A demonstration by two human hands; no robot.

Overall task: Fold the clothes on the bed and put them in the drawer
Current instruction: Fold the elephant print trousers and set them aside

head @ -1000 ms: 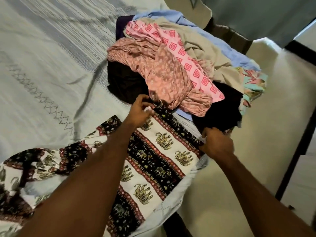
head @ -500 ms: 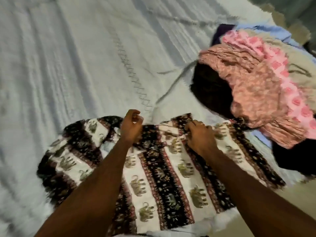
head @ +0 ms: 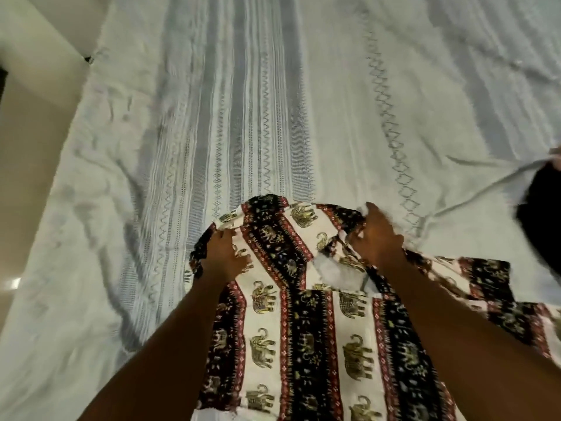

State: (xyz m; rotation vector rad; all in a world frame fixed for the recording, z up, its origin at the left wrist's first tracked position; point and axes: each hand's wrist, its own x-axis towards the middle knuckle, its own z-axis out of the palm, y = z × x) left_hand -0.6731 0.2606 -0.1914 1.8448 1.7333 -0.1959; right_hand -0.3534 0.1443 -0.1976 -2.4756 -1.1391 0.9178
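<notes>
One elephant-print garment (head: 306,338) lying on the bed (head: 273,101), near its front edge, running from bottom centre up toward the middle of the view. Showing lengthwise bands of cream and black, edged with thin red patterned stripes; carrying rows of gold-brown elephants on the cream bands and small flower-like marks on the black ones. Curving over at the far end into a rounded fold, with a patch of pale inner cloth showing just beside the right wrist. Spreading off to the right in a second flap of the same print, lying flatter on the bedding.

Two bare hands resting on that far end. Left hand (head: 226,255) sitting on the left edge of the fold, fingers curled and pinching the cloth. Right hand (head: 375,235) lying over the right side of the fold, fingers bent and closing on a bunch of the fabric. Both forearms reaching in from the bottom, bare to the edge of the view.

One dark garment (head: 543,226) showing at the right border, apart from the printed one, cut off by the frame. No container in view.

Covering the bed, one pale blue-white bedspread with woven grey stripes, zigzag lines and a chain of diamonds, creased in places. Showing at the left, a strip of beige floor (head: 27,153).
</notes>
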